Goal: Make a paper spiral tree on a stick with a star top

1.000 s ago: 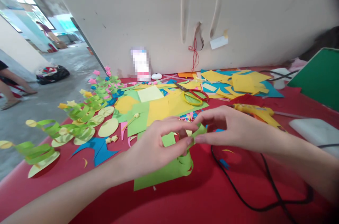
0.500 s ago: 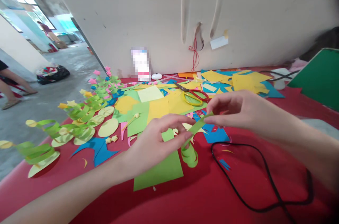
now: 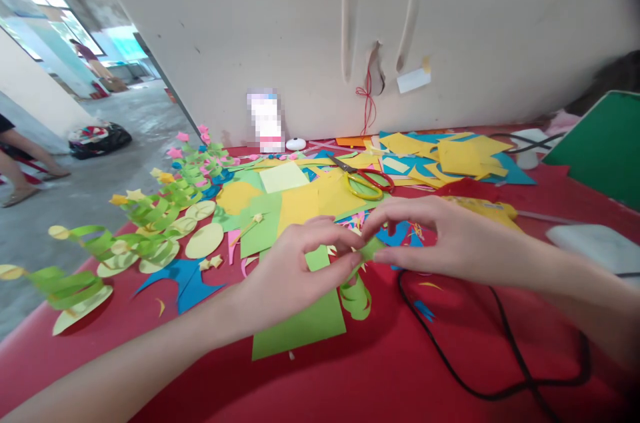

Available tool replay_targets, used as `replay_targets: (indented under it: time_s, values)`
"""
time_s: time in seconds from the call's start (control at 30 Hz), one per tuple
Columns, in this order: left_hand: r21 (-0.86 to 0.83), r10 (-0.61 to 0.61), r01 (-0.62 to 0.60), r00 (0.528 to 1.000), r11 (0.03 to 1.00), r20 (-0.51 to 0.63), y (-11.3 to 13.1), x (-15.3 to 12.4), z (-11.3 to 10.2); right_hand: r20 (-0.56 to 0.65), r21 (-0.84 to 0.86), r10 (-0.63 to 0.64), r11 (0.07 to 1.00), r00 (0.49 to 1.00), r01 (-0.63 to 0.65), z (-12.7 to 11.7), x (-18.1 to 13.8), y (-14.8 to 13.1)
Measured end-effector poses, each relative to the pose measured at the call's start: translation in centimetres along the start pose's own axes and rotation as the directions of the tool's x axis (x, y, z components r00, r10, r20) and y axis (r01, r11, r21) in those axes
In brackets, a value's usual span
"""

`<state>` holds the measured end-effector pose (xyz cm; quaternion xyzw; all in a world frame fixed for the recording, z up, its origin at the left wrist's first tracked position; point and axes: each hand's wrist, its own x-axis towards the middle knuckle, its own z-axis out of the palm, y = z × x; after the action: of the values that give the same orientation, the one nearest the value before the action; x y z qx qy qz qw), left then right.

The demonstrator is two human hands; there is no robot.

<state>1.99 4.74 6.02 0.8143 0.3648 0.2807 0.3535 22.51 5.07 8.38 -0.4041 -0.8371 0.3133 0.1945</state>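
Note:
A curled green paper strip [image 3: 356,300] hangs between my two hands, above the table. My left hand [image 3: 310,253] pinches it between thumb and fingers. From the other side my right hand [image 3: 410,236] grips the strip's upper end, its fingertips almost touching the left ones. Under the left hand lies a green paper sheet [image 3: 300,330]. Scissors with red and yellow handles [image 3: 367,184] rest on paper beyond the hands. Behind the right wrist is a yellow glue gun [image 3: 483,210], partly covered by that arm.
Finished-looking green paper spirals on pale discs [image 3: 83,310] line the table's left side. A black cable [image 3: 465,386] loops at the right. Blue paper scraps [image 3: 187,283], a white box [image 3: 595,246] and a green board [image 3: 600,150] are around. A person's legs [image 3: 23,160] show far left.
My right hand has moved left and down along the strip toward my left hand, uncovering the yellow glue gun. My left hand has barely moved.

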Motion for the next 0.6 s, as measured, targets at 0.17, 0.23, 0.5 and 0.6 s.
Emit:
replay_targets:
  time_s: [0.17,0.23,0.5,0.6]
  values:
    - [0.018,0.019,-0.019,0.999,1.0,0.028,0.2,0.2,-0.1,-0.029,0.023,-0.033,0.999,0.999,0.034,0.0,0.1,-0.2]
    - [-0.001,-0.015,0.016,0.999,1.0,0.032,0.2,0.3,-0.2,-0.078,0.036,-0.046,0.998,0.996,0.049,-0.2,-0.1,-0.1]
    - [0.035,-0.118,0.119,0.992,0.992,-0.034,-0.6,0.6,-0.7,-0.42,0.321,0.162,0.947,0.893,-0.021,-2.3,-1.0,-0.4]
    - [0.036,-0.148,0.149,0.989,0.988,-0.029,-1.2,0.8,-0.9,-0.578,0.409,0.228,0.912,0.784,0.036,-3.7,-1.4,-0.1]
